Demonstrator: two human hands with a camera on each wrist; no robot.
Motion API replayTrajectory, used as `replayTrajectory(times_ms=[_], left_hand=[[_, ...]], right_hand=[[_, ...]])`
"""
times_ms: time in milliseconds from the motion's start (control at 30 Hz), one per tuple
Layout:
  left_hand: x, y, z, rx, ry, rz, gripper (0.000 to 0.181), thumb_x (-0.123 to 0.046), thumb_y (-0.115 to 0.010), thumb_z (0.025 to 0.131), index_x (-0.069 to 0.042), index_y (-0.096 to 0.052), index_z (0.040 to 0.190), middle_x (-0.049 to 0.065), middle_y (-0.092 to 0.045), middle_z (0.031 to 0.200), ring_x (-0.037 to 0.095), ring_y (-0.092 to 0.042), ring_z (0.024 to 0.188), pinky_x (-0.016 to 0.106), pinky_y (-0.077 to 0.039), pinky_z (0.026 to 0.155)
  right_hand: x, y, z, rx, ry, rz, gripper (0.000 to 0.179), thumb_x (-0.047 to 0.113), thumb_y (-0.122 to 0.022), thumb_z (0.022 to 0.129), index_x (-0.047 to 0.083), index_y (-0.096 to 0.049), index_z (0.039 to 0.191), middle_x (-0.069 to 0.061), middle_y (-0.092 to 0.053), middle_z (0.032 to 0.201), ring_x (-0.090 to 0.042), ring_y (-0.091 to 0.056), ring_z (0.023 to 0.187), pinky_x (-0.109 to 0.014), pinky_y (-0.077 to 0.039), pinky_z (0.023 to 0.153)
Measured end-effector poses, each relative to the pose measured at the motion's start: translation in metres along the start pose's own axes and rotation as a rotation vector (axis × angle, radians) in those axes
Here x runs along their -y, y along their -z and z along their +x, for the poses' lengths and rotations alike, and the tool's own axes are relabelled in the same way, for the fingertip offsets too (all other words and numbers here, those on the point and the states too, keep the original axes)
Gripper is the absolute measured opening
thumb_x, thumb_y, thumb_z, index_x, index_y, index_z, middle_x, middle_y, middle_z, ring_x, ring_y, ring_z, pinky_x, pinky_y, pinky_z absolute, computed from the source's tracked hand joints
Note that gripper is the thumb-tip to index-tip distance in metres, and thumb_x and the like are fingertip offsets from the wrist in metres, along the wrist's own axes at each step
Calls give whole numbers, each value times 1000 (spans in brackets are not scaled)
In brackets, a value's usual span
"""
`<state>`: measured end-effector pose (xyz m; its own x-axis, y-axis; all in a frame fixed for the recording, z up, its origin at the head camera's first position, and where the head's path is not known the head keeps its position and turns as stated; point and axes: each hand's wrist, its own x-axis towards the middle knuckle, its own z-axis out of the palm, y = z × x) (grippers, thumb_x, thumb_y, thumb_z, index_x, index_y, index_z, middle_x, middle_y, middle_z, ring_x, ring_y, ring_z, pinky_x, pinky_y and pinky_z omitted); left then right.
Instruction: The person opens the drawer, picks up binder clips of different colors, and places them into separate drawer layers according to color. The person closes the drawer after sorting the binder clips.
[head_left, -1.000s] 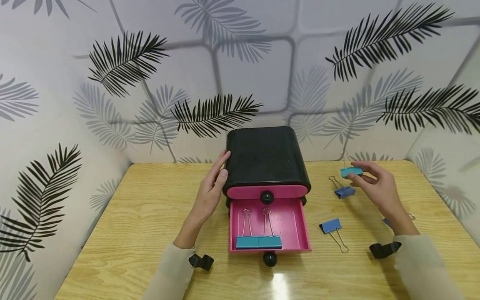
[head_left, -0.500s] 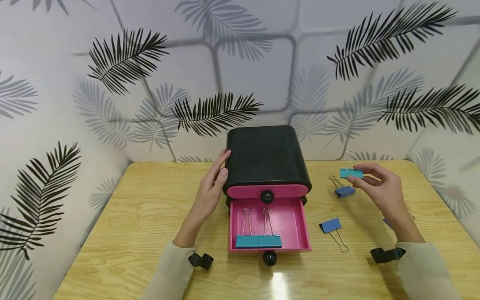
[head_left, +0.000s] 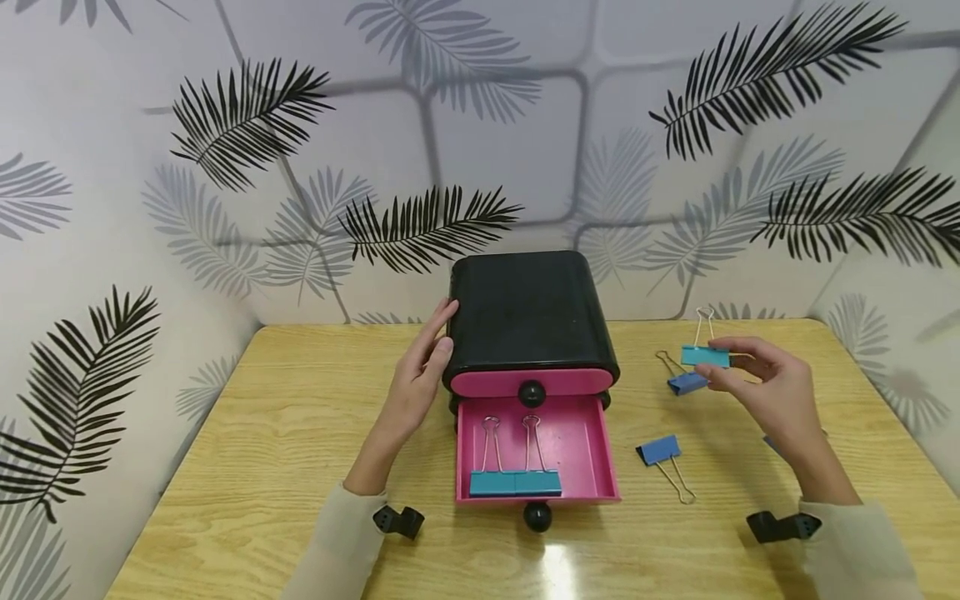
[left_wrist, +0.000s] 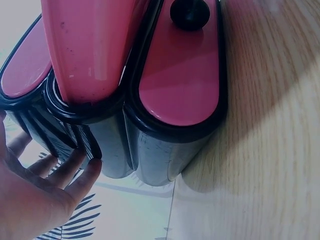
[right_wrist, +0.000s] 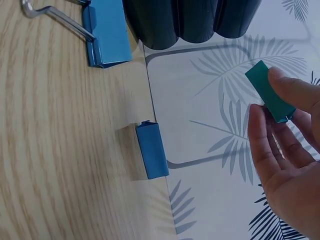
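So two teal clips (head_left: 515,483) are already being kept in the drawer (head_left: 588,450), a third clip (head_left: 696,356) is being pinched right of it by fingers (head_left: 738,342) of the right hand (head_left: 774,398), blue ones (head_left: 660,450) there are seemingly being left for later, and the cabinet (head_left: 528,308) is being touched by the straight-fingered left hand (head_left: 418,371).

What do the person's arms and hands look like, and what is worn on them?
The left sleeve and right sleeve are plain, pale beige, and stop short of the wrists. A black device sits at each cuff. The left hand and right hand are bare.
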<state>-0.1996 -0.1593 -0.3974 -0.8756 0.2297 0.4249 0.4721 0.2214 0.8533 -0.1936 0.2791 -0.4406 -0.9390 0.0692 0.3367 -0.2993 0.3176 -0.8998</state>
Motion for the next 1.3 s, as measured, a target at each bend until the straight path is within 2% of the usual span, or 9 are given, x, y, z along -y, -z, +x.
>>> replayTrajectory(times_ms=[133,467,567,733,967,1067,1300], left_hand=[[0,0,0,1,-7,-10,50,-8,-43,108,0,-38,157,18,-26,167,29,-24,154,48,-24,123],[-1,-2,0,-4,4,5,50,-11,-43,109,-2,-38,158,15,-26,167,26,-23,155,48,-24,123],[-1,-2,0,-5,2,5,50,-10,-43,109,-2,-37,158,12,-26,167,25,-23,155,46,-23,123],[0,-2,-1,-7,-4,8,50,-11,-43,109,-2,-37,158,15,-27,167,26,-23,155,44,-23,123],[-1,-2,-1,-14,1,16,50,-12,-43,109,-3,-38,158,16,-28,166,26,-24,155,44,-23,123],[-1,-2,-1,-13,2,15,50,-12,-43,109,-2,-38,158,16,-28,166,25,-24,154,43,-23,123],[0,-2,-1,-14,1,9,50,-11,-43,109,-3,-38,158,14,-29,166,24,-25,154,45,-25,123]], right_hand=[[0,0,-2,-50,35,-117,35,4,-80,88,0,-71,122,10,-72,113,0,-68,98,-13,-54,80],[-1,1,-3,-71,14,-107,38,-1,-81,86,-7,-70,122,17,-73,109,4,-69,94,-11,-54,79],[1,0,-4,-51,13,-50,37,-2,-79,88,-8,-70,122,13,-73,110,-1,-72,90,-17,-57,75],[5,-4,-4,2,49,55,32,-4,-74,91,-11,-68,122,2,-74,109,-10,-75,81,-28,-60,70],[11,-8,-6,27,55,-27,28,5,-74,94,-5,-72,121,-3,-75,106,-16,-76,78,-29,-61,73],[12,-10,-7,29,58,-29,27,5,-73,95,-5,-72,120,-3,-73,109,-16,-75,78,-29,-61,73],[10,-13,-8,50,102,-31,28,-1,-71,94,-5,-68,121,-10,-67,119,-9,-70,100,-21,-58,79]])
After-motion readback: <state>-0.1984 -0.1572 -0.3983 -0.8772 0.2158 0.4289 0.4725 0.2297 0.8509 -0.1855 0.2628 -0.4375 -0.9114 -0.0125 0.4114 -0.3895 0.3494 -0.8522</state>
